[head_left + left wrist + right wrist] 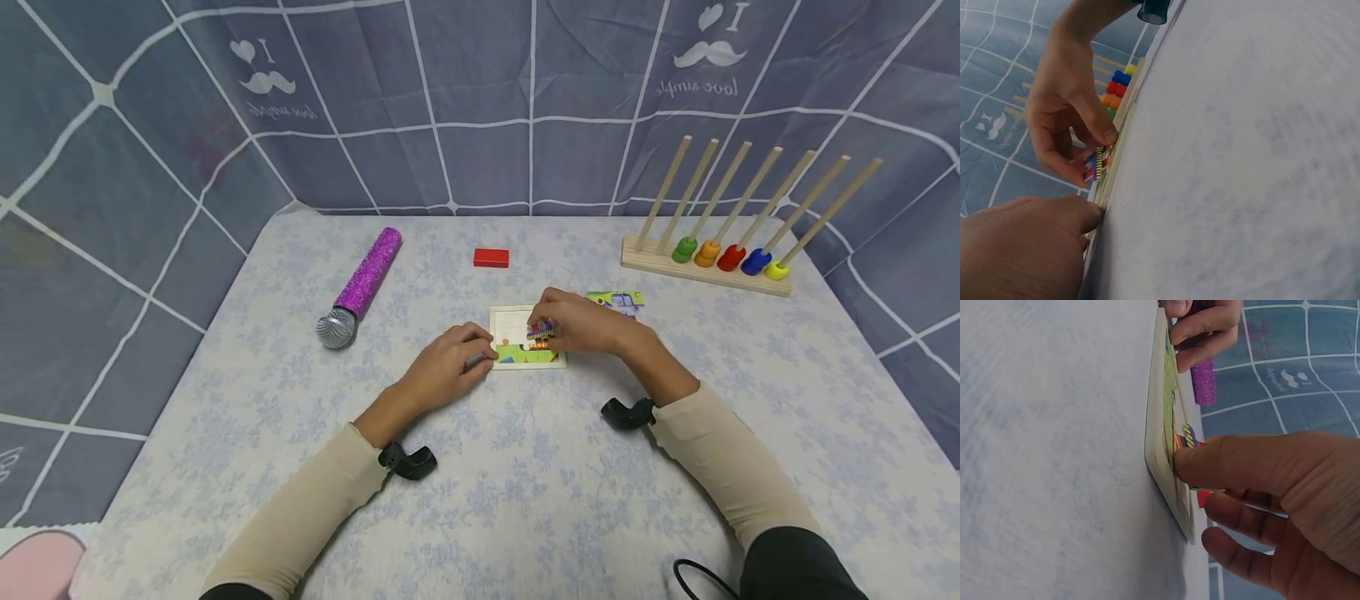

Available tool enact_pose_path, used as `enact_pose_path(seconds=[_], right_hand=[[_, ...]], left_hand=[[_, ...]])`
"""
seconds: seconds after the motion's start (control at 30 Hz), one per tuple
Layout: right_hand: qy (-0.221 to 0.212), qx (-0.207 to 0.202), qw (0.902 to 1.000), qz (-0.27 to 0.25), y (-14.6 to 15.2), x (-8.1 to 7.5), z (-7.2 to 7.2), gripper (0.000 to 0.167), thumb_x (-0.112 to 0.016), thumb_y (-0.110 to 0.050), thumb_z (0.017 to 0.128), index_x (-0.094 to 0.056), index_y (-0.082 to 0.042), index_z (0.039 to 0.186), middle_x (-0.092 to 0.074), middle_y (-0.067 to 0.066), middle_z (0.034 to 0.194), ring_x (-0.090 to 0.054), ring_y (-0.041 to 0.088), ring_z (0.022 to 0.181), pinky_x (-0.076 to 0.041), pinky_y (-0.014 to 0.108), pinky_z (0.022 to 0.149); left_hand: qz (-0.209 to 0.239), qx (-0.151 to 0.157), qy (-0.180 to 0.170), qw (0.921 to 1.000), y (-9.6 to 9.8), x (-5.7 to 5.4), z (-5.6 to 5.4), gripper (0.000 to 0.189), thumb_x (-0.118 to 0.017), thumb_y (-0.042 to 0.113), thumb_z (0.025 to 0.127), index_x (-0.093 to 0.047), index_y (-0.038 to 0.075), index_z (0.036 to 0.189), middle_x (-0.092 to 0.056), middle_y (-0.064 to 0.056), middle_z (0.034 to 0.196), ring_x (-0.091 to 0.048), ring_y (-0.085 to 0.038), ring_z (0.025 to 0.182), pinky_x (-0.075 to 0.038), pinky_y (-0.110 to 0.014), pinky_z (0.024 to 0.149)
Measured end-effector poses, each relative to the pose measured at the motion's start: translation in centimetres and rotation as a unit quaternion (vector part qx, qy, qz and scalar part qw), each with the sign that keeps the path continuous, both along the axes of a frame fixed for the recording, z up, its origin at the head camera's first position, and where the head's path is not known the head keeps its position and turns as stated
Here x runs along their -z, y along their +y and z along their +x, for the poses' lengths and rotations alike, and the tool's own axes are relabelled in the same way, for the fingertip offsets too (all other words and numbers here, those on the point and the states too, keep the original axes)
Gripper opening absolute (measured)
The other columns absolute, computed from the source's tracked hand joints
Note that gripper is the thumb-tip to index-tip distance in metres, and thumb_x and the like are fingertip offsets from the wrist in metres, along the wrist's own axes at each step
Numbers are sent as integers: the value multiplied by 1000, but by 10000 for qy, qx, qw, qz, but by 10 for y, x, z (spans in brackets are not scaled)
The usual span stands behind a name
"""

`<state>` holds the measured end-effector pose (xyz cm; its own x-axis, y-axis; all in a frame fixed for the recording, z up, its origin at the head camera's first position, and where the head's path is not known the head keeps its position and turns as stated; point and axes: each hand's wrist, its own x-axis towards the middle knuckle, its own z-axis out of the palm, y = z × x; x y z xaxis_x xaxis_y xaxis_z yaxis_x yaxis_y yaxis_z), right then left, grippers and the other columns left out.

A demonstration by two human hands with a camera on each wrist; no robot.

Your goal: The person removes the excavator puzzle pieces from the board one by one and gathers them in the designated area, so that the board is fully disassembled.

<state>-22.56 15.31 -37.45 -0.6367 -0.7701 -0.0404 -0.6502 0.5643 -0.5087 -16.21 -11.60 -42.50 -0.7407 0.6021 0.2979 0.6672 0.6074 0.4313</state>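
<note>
A small wooden puzzle tray (492,321) lies on the table between both hands. Green puzzle pieces (517,356) fill its near strip, while bare wood shows at its upper left. My left hand (442,371) grips the tray's left edge, its thumb at the near side in the left wrist view. Over the tray's right half, my right hand (581,323) pinches a colourful puzzle piece (1098,164) with a yellow-and-dark striped edge. That piece is tilted, and fingers partly hide it. More puzzle pieces (618,298), one showing a car, lie just behind the right hand.
A red block (491,257) lies behind the tray. At left is a glittery purple microphone (367,275). A wooden peg rack (705,272) with coloured beads stands at back right. Black wrist mounts (408,461) stick out from both sleeves. Grey-blue curtain (480,100) hangs behind the table.
</note>
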Motion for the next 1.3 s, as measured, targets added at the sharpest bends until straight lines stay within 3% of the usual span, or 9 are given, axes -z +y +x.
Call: enact_pose_path(seconds=[0.37,0.53,0.67,0.83,1.0,1.13,1.23,1.3], right_hand=[[346,17,9990,290,-3,-4,6,32,-79,-1,85,-72,0,116,-58,11,110,-61,23,98,-52,38,88],[358,191,9992,73,5,-8,5,37,-77,-1,87,-69,-1,124,-60,11,113,-60,23,96,-52,39,83],[445,433,9969,-476,29,-14,3,42,-78,-1,87,-66,-1,128,-63,12,115,-61,27,95,-52,44,80],[535,890,9905,-905,76,-14,-1,35,-79,0,86,-70,-2,119,-66,14,113,-63,30,94,-53,50,76],[275,1692,9832,-630,129,-8,1,25,-77,0,89,-72,-2,113,-67,14,113,-65,26,93,-53,40,78],[-71,2094,9771,-376,153,-1,3,24,-77,2,88,-74,-1,111,-68,15,112,-64,27,95,-50,22,77],[-313,2193,9746,-331,159,6,3,21,-76,3,88,-75,-1,109,-68,15,110,-62,28,97,-50,26,80],[-404,2208,9739,-328,161,11,3,19,-76,2,88,-75,-1,107,-67,14,110,-61,28,97,-50,34,83]], left_hand=[[25,1,-29,10000,1,1,-1,8,-70,15,97,-75,11,102,-63,-6,120,-59,-22,111,-49,-37,94],[-14,-30,-89,10000,2,2,-1,9,-70,16,97,-75,11,103,-62,-6,121,-59,-22,112,-49,-38,95],[-57,-23,-98,9999,1,2,-1,10,-70,16,97,-75,11,103,-62,-6,122,-59,-22,111,-49,-38,94],[-8,-77,-28,10000,0,1,-2,9,-71,14,96,-76,10,103,-62,-7,121,-59,-23,110,-49,-38,93],[13,-49,-50,10000,0,1,-3,10,-70,15,97,-76,10,104,-62,-8,121,-59,-24,111,-49,-39,95],[-14,-80,-88,9999,0,2,-2,11,-71,16,97,-76,9,104,-62,-8,121,-59,-24,112,-49,-39,95],[-5,-70,-90,9999,0,2,-2,11,-70,15,97,-76,9,104,-62,-8,121,-59,-24,111,-49,-39,95],[18,-36,-68,10000,1,2,-2,10,-70,15,97,-76,10,104,-62,-8,121,-59,-24,111,-49,-39,94]])
